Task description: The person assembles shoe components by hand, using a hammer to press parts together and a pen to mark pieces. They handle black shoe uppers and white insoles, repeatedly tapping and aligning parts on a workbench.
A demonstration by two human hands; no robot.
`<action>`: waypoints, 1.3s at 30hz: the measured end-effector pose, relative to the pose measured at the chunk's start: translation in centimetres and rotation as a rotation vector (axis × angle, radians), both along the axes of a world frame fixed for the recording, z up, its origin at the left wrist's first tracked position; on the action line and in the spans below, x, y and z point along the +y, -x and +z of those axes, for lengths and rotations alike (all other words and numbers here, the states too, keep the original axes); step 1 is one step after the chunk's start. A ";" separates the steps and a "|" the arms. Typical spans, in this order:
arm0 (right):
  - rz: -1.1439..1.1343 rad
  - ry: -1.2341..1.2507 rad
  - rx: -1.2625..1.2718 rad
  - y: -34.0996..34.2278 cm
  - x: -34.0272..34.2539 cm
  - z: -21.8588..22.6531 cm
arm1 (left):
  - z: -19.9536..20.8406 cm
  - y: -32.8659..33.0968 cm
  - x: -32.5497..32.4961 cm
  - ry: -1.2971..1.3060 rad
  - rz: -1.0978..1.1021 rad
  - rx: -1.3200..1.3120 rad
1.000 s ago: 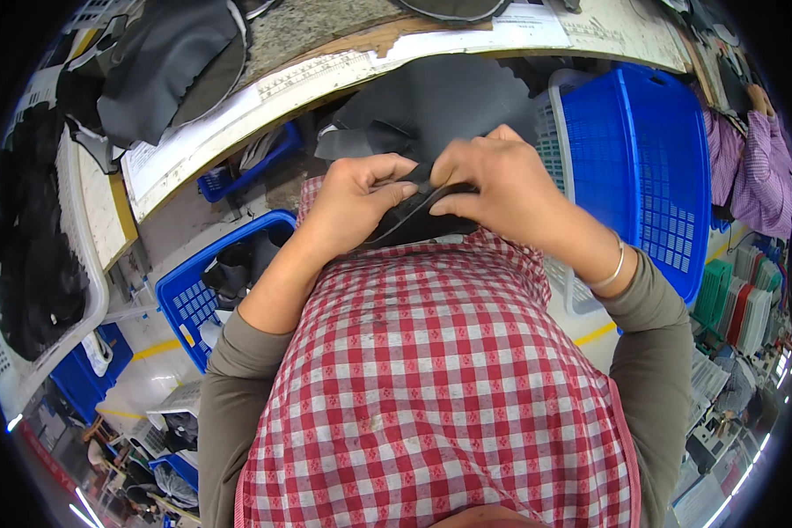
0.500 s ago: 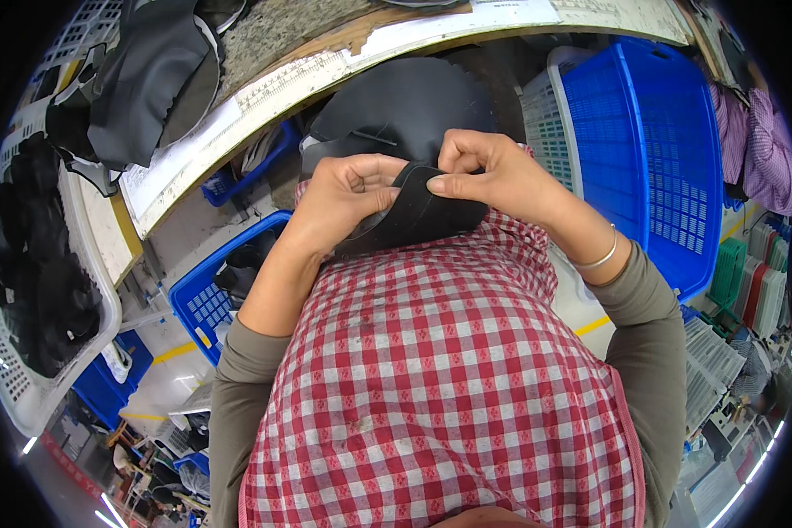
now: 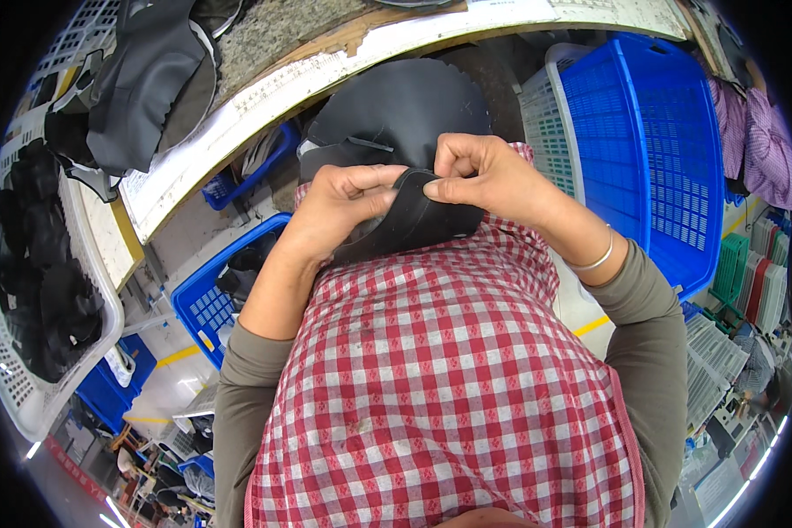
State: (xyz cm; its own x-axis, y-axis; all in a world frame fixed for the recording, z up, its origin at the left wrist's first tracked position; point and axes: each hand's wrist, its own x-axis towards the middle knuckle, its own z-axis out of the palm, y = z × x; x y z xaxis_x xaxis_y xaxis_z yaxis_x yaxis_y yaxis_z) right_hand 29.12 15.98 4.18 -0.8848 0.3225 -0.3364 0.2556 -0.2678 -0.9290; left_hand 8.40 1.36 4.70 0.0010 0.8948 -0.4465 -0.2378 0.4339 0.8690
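Observation:
A black leather piece (image 3: 418, 227) with a folded, curved edge and a line of stitching lies over my lap. My left hand (image 3: 348, 204) pinches this edge from the left, thumb and fingers pressed together. From the right, my right hand (image 3: 488, 179) grips the same edge, with the thumb flat on the leather and the index finger curled behind it. Just beyond both hands spreads a broad, smooth black leather sheet (image 3: 405, 101) with a wavy far rim. Whether it joins the held piece is hidden by my hands.
A worktable (image 3: 282, 92) with a ruler strip along its edge curves ahead, with dark leather pieces (image 3: 141, 97) hanging off its left. Left are a white basket (image 3: 106, 321) of black pieces and a blue crate (image 3: 198, 304). Tall blue crates (image 3: 678, 158) stand at right, near another person's checked sleeve (image 3: 770, 145).
My hands stay on the folded edge with only a slight shift of the fingers. The leather's edge between them now looks a little rounder and turned up.

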 end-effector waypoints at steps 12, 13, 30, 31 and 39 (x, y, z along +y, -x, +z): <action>-0.192 -0.026 -0.167 -0.6 3.3 0.9 | -1.7 -1.0 0.4 -0.174 -0.081 0.391; -0.243 -0.162 -0.178 -0.4 3.8 1.3 | -1.3 -0.9 0.6 -0.162 -0.061 0.397; -0.130 -0.083 0.065 2.5 -3.0 3.4 | 5.6 10.1 0.8 -0.003 -0.198 0.023; -0.111 -0.097 0.068 1.4 -2.8 3.9 | 5.6 10.1 1.3 -0.086 -0.277 -0.059; 0.005 -0.199 0.092 -0.1 -1.4 5.1 | 8.3 7.9 6.2 -0.198 -0.666 0.278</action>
